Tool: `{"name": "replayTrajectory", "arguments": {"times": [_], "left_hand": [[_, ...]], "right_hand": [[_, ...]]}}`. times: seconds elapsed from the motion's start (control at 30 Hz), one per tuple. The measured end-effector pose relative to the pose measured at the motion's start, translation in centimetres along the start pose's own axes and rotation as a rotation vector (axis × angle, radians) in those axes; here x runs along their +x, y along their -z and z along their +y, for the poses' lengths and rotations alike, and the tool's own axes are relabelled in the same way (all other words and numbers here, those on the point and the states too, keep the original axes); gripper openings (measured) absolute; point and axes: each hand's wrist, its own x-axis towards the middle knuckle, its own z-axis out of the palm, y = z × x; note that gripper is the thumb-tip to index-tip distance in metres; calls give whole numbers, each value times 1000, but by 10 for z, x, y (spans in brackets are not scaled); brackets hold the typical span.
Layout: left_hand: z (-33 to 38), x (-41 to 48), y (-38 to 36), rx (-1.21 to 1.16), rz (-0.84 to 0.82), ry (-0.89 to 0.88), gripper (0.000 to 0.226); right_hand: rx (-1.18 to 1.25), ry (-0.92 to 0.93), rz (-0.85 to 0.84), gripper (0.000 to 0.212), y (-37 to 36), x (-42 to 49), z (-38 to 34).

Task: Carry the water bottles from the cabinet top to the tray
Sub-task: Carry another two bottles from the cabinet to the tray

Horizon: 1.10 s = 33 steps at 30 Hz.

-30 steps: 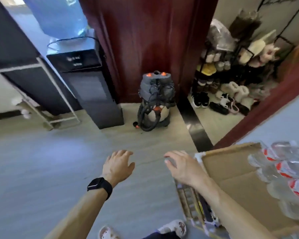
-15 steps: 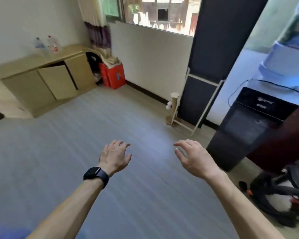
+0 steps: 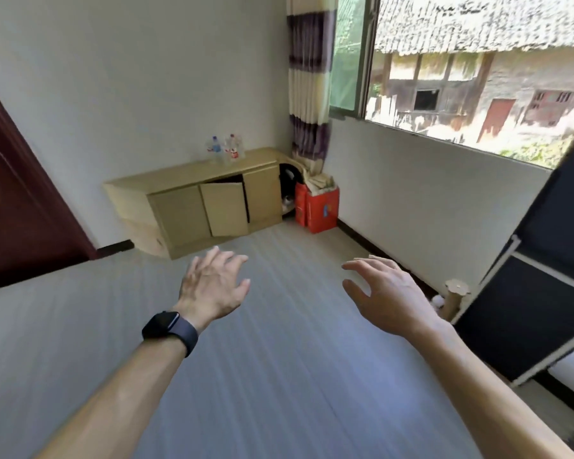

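Observation:
A few clear water bottles (image 3: 225,148) with red and blue labels stand on top of a low wooden cabinet (image 3: 179,200) against the far wall. The cabinet's middle door hangs ajar. My left hand (image 3: 212,283), with a black watch on the wrist, is held out in front of me, fingers spread and holding nothing. My right hand (image 3: 385,293) is also held out with relaxed fingers and nothing in it. Both hands are well short of the cabinet, with bare floor between. The tray is out of view.
A red box (image 3: 317,208) stuffed with cardboard stands right of the cabinet under a striped curtain (image 3: 309,81). A dark red door (image 3: 17,210) is at the left. A black panel in a white frame (image 3: 524,309) leans at the right, a small post (image 3: 454,294) beside it.
My view has swung left, away from the cardboard box of bottles and the water dispenser, onto the cabinet, which now sits nearer the middle and larger. Both hands stay held out and hold nothing.

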Motion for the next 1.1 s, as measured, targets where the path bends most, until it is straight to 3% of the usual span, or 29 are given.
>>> {"name": "replayTrajectory", "arguments": {"times": [0.33,0.6,1.1], "left_hand": [[-25,209,8,-92,61,162,53],[-83,355,-31,-103,17,192,54],[-227,685,-82,-148,2,90,51]], "right_hand": [[53,165,37,42,-4,254,38],[57,250,15,41,-46,425,41],[82,117,36,38,-120,748,37]]}}
